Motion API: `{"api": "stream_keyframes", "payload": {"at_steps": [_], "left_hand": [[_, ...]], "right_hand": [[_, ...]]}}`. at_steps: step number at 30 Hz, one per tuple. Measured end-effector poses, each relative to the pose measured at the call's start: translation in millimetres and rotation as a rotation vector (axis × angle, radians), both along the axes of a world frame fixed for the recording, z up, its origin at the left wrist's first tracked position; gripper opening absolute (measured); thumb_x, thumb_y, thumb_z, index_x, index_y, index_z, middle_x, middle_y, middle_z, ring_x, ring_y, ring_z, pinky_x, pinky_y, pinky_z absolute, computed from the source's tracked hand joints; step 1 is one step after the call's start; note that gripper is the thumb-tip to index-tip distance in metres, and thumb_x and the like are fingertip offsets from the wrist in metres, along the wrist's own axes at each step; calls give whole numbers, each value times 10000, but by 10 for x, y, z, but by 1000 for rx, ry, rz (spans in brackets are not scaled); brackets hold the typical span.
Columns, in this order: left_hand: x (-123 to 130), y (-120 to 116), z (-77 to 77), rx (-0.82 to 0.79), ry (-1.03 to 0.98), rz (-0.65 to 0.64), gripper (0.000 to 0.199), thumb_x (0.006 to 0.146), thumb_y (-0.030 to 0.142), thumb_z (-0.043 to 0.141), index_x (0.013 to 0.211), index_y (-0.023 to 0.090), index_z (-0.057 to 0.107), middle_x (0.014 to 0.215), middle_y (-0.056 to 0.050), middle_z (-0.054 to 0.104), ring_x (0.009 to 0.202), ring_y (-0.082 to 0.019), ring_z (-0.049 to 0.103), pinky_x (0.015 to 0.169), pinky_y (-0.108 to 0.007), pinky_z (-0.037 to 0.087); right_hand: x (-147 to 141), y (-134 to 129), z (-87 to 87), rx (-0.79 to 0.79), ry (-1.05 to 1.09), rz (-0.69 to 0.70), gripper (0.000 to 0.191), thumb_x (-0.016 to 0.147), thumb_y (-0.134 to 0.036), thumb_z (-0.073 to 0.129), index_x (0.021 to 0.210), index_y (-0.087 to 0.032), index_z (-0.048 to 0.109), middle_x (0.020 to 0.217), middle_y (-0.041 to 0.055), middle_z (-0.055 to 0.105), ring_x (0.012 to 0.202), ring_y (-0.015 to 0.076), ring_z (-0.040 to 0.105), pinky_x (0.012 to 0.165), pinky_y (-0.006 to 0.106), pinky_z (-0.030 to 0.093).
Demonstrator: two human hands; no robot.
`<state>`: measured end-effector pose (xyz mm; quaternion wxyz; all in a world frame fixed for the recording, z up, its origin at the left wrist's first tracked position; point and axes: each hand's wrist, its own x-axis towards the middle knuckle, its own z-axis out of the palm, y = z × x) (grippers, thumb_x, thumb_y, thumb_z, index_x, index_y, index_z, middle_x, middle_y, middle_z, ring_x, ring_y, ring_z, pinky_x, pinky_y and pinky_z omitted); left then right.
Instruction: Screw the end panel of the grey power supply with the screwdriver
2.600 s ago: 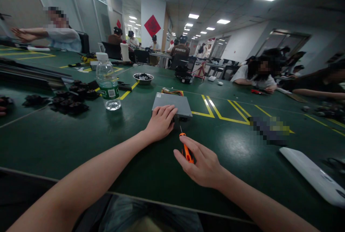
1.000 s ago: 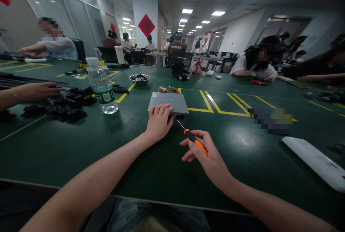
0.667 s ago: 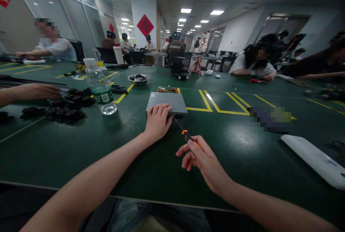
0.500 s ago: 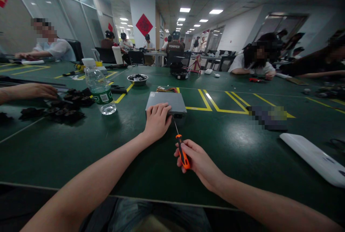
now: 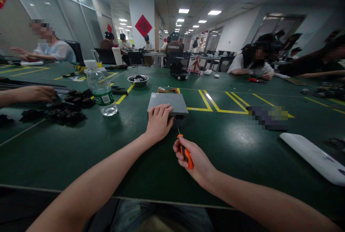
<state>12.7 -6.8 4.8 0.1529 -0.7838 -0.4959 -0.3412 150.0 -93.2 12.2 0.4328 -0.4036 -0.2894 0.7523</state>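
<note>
A grey metal box (image 5: pixel 172 102) with a socket on its near side and coloured wires (image 5: pixel 167 90) behind it lies on the green table. My left hand (image 5: pixel 159 122) grips its near left corner, fingers on the top face. In my right hand (image 5: pixel 192 156) is an orange and black screwdriver (image 5: pixel 186 154), fingers wrapped round its handle. The thin shaft points up and away to the near side of the box, just right of my left fingers. Where the tip meets the box is too small to tell.
Left of the box stands a water bottle (image 5: pixel 101 90); a metal bowl (image 5: pixel 138 80) sits behind. Another person's hand (image 5: pixel 40 93) is by black parts (image 5: pixel 66 111) at the left. A white object (image 5: pixel 312 156) and a blurred dark item (image 5: pixel 265 118) lie at the right.
My right fingers have shifted round the screwdriver handle, with the thumb now further up near its collar. The box and my left hand appear very slightly further right and lower in the view.
</note>
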Motion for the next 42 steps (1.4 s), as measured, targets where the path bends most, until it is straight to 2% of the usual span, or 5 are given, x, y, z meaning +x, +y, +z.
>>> {"api": "stream_keyframes", "payload": {"at_steps": [4,15,24,29,42], "left_hand": [[1,4,-6,1,-9,-5,343,856,260,471,1193,197,485,1271,-84,530,1188,-241,428,974,-432,286],[-19,3,-13,5,23,-27,372,868,258,444,1234,191,459,1301,-100,506,1211,-254,412,986,-446,275],[-131,-217,76,-48,275,-52,546,853,253,453,1365,128,309,1423,-170,346,1337,-303,266,1078,-506,197],[-118,-348,118,-61,442,-21,438,818,208,477,1248,127,460,1453,-215,270,1363,-344,192,1064,-574,181],[-88,-431,95,-86,540,57,528,849,243,440,1365,150,372,1482,-204,204,1371,-373,134,1038,-624,174]], "right_hand": [[5,32,-37,-30,49,49,234,818,-377,547,778,-148,574,646,2,522,485,59,435,401,164,300],[62,29,-88,-7,97,-26,201,763,-332,635,737,-170,519,659,-20,529,464,35,394,380,139,244],[71,34,-84,-40,114,3,199,844,-339,535,804,-146,559,644,1,532,454,36,402,378,132,250],[61,50,-73,-32,109,-11,141,766,-233,637,747,-165,515,647,-15,553,454,32,412,382,124,248],[83,54,-48,-113,114,30,278,930,-297,375,852,-123,577,605,-1,519,417,38,400,362,140,250]]}}
